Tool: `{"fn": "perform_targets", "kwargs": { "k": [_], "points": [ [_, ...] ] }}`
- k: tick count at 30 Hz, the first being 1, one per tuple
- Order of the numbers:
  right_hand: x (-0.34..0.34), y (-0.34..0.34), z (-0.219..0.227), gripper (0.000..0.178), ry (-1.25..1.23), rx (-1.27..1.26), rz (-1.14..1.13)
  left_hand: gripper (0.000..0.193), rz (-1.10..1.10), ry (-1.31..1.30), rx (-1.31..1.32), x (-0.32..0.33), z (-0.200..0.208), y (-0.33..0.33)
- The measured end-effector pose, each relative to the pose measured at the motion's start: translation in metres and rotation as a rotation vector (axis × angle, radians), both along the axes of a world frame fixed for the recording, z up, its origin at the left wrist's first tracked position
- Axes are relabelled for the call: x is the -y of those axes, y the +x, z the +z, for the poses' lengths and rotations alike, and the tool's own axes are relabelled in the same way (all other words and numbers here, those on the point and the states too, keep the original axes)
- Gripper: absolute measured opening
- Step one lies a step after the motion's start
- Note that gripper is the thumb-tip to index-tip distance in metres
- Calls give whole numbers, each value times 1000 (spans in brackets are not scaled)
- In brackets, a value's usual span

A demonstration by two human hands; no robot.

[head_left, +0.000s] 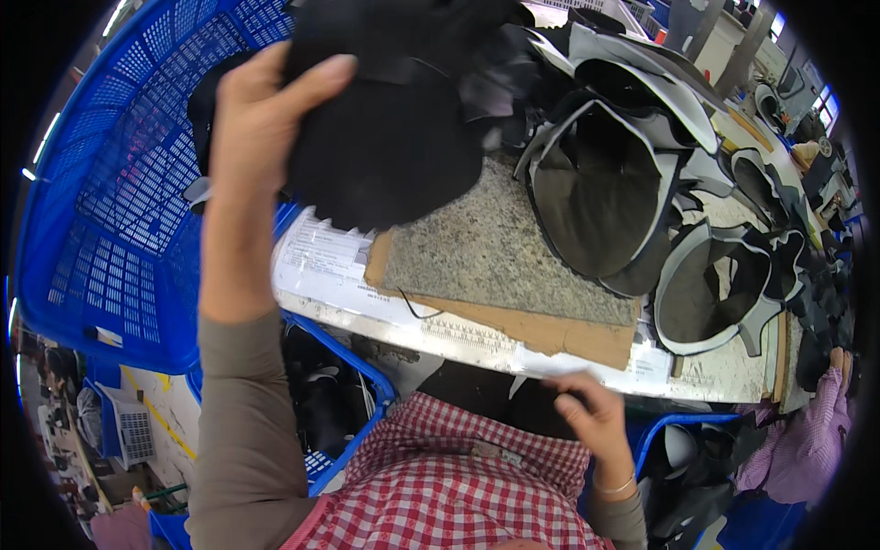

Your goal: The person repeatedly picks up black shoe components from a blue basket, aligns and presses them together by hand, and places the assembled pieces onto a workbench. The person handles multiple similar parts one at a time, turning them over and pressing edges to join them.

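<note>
Head view, looking down past a red-and-white checked apron [440,490]: the person at the bench has the left hand [252,128] up at the upper left, its thumb pressed over the edge of a broad, matte black sheet-like piece with a rounded lower outline [394,147]. The grip looks closed on that piece, though the fingers behind it are hidden from me. The black piece covers the far left part of a grey, speckled flat slab [477,238]; whether it touches the slab I can't tell. Under the slab, a brown cardboard sheet [559,335] sticks out toward the person, and white printed papers [321,252] lie at the left along the pale, worn bench [724,390].

The right hand [596,412] is down near the bench's front edge, slightly blurred, fingers loosely bent and the thumb standing apart from them. A thin bracelet [616,486] circles that wrist.

To the right of the slab sit hollow, dark-lined shells with pale grey rims, one large [596,192] and one smaller [715,284] nearer the edge. At the left stands a big blue perforated plastic basket [87,211]. Farther right, a co-worker's pink checked sleeve [811,435] shows.
</note>
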State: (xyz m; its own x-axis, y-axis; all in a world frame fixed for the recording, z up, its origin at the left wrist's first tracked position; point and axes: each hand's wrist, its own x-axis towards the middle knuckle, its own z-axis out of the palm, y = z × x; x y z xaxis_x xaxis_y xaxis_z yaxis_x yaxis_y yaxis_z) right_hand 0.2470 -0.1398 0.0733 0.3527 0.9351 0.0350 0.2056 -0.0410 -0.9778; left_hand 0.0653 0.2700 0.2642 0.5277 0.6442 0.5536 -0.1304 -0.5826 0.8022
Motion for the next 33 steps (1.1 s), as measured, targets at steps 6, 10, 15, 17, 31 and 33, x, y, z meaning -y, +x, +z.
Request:
{"fn": "perform_targets", "kwargs": {
  "k": [6, 10, 15, 17, 31, 33],
  "points": [
    [-52, 17, 68, 91, 404, 580, -340, 32, -552, -487, 70, 16, -42, -47],
    [-70, 0, 79, 73, 288, 1053, -125, 51, -369, -831, -438, 40, -170, -46],
    [-54, -19, 64, 44, 410, 1492, 52, 39, -401, -968, -384, 48, -229, -49],
    [-52, -23, 62, 25, 394, 1469, 131, 35, -307, -842, -535, 54, -215, -43],
    [-59, -8, 121, 25, 271, 1299, 290, 31, -271, 767, -59, 191, -135, -35],
    [-59, -12, 117, 26, 262, 1205, 289, 23, -271, 802, -56, 188, -139, -31]
  ]
}}
